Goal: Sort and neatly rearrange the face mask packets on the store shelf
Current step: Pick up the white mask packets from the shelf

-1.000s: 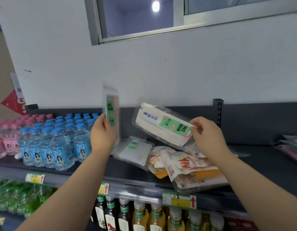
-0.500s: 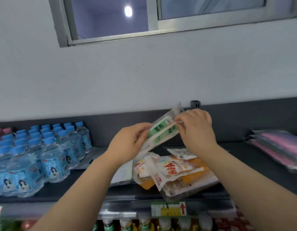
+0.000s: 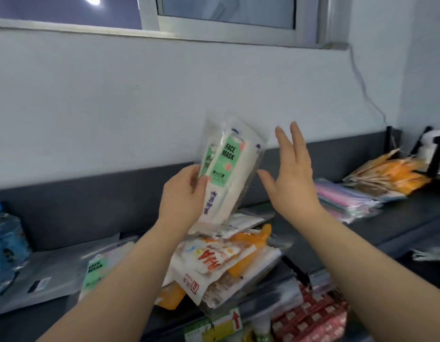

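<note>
My left hand [image 3: 183,196] grips two clear face mask packets [image 3: 228,166] with green labels, stacked together and held upright above the shelf. My right hand [image 3: 291,174] hovers just to their right with fingers straight, touching nothing. Below them lies a messy pile of mask packets [image 3: 214,262] in white, orange and red print. Another green-label packet [image 3: 95,267] lies flat on the dark shelf [image 3: 386,233] at the left.
A stack of pink and blue mask packets [image 3: 347,201] and a stack of orange ones [image 3: 389,174] lie at the right. Blue-capped water bottles [image 3: 4,243] stand at the far left. Lower shelves hold bottles and red packages [image 3: 310,317].
Both hands brought the two green-label packets together; the right hand then let go and opened. The left hand now holds both upright. The view has swung to the right.
</note>
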